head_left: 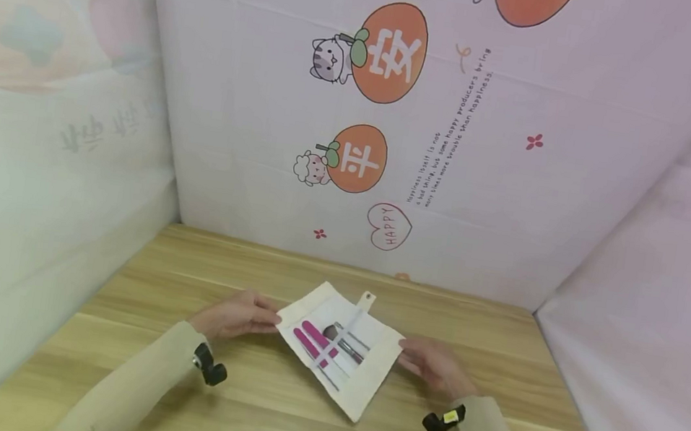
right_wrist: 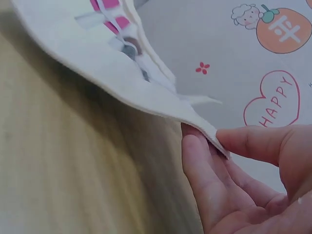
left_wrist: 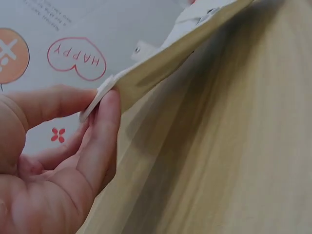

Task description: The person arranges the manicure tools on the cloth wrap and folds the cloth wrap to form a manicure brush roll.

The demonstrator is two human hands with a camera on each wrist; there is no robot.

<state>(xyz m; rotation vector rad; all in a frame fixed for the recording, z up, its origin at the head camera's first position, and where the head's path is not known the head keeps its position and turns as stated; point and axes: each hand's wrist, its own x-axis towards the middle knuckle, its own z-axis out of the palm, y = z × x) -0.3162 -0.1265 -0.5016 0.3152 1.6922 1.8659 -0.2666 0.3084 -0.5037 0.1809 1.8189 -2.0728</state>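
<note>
An unfolded cream fabric tool pouch (head_left: 373,379) is held up above the table, tilted, with a snap tab (head_left: 366,300) at its far edge. Under its clear elastic band sit two pink-handled tools (head_left: 311,340), a brush (head_left: 331,332) and several thin metal tools (head_left: 350,351). At the pouch's left corner, my left hand (head_left: 243,316) pinches the fabric between thumb and fingers. My right hand (head_left: 436,364) pinches the opposite corner the same way, thumb on top in the right wrist view. Seen from the left wrist, the pouch's underside (left_wrist: 151,80) hangs over the wood, its tools mostly hidden.
Beneath lies a wood-grain table (head_left: 254,407). White printed cloth walls (head_left: 253,123) stand behind it and on both sides. Each forearm wears a long light sleeve (head_left: 133,384) and a black wrist camera (head_left: 209,365).
</note>
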